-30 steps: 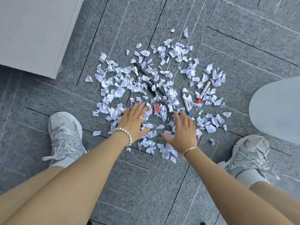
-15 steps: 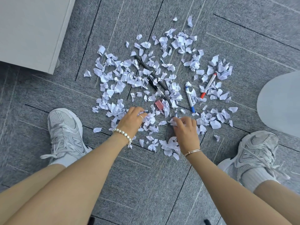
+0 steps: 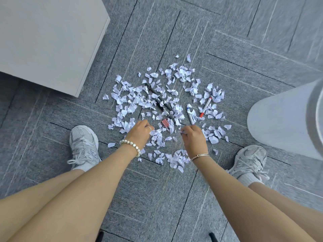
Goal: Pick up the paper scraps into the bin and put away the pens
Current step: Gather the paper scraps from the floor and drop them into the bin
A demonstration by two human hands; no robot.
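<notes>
Many torn white paper scraps lie scattered on the grey carpet. Among them are a white pen with a red cap, a white pen with a blue end and black pens partly covered by scraps. My left hand is curled over scraps at the near edge of the pile. My right hand is curled too, pinching scraps that stick out by its fingers. The white bin stands at the right.
A small pink binder clip lies between my hands. A white cabinet stands at the upper left. My two sneakers flank the pile, and my knees fill the bottom.
Both hands went from flat and spread on the scraps to curled, gathering scraps under the fingers. The camera view has pulled back and shifted, showing more floor.
</notes>
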